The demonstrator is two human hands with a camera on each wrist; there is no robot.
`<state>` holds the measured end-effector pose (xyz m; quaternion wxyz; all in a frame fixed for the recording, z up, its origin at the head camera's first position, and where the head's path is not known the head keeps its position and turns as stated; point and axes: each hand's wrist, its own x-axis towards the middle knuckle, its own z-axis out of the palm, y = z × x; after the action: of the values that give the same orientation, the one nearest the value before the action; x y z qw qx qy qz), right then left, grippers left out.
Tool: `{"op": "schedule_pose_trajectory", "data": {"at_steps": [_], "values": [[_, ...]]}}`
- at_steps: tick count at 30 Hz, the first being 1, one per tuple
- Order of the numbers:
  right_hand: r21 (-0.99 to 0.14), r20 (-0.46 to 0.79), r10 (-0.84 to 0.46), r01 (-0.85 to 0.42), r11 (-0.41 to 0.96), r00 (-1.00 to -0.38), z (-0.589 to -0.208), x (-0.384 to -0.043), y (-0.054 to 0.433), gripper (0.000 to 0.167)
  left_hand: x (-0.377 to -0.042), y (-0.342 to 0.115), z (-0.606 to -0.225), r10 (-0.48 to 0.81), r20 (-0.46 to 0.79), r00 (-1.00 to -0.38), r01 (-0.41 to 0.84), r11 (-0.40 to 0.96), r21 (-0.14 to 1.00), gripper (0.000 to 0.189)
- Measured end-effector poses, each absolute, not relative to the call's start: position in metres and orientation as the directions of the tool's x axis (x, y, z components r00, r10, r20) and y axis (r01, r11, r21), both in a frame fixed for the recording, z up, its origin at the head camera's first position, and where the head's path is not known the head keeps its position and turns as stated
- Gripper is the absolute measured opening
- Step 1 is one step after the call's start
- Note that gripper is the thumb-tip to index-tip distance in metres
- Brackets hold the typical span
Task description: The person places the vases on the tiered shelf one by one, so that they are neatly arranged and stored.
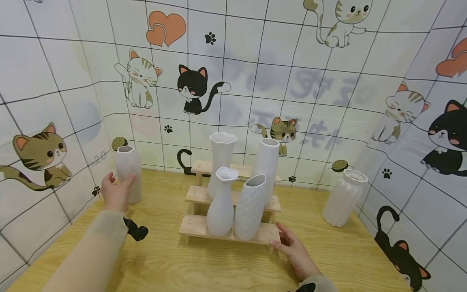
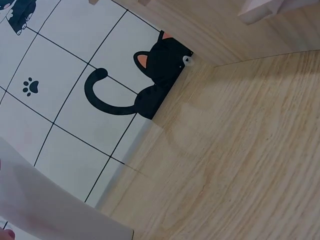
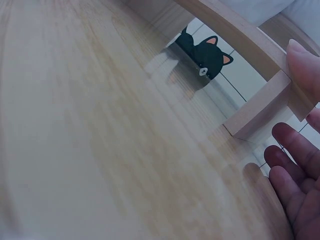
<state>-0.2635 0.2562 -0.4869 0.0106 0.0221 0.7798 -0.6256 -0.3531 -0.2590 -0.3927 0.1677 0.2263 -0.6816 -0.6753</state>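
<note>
At the far left, my left hand (image 1: 117, 191) grips a white faceted vase (image 1: 134, 162), its thumb across the front. That vase's pale side (image 2: 60, 205) fills the lower left of the left wrist view. My right hand (image 1: 296, 252) holds the right end of the lowest board of a three-step wooden stand (image 1: 193, 225), thumb at the front corner. The thumb (image 3: 306, 70) lies against the board in the right wrist view, other fingers loosely bent below. On the stand are a fluted-neck vase (image 1: 220, 211), a textured vase (image 1: 249, 209), a scalloped-rim vase (image 1: 222, 152) and a plain tall vase (image 1: 269, 158).
A pleated white vase (image 1: 344, 198) stands on the right of the wooden table (image 1: 164, 259). A wall covering (image 1: 240, 52) with printed cats and grid lines encloses the table's back and sides.
</note>
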Motion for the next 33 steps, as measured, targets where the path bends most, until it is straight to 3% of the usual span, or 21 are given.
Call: {"op": "schedule_pose_trajectory", "data": {"at_steps": [21,33], "values": [[-0.978,-0.051,0.017,0.054,0.203,-0.999,-0.485,-0.264,0.255,0.074,-0.373,-0.273,-0.386,-0.462,-0.06,-0.885,-0.092,0.046,0.995,0.109],[-0.981,-0.044,0.018,0.047,0.187,-0.999,-0.487,-0.263,0.257,0.072,-0.383,-0.273,-0.386,-0.449,-0.03,-0.893,-0.086,0.106,0.991,0.102]]}}
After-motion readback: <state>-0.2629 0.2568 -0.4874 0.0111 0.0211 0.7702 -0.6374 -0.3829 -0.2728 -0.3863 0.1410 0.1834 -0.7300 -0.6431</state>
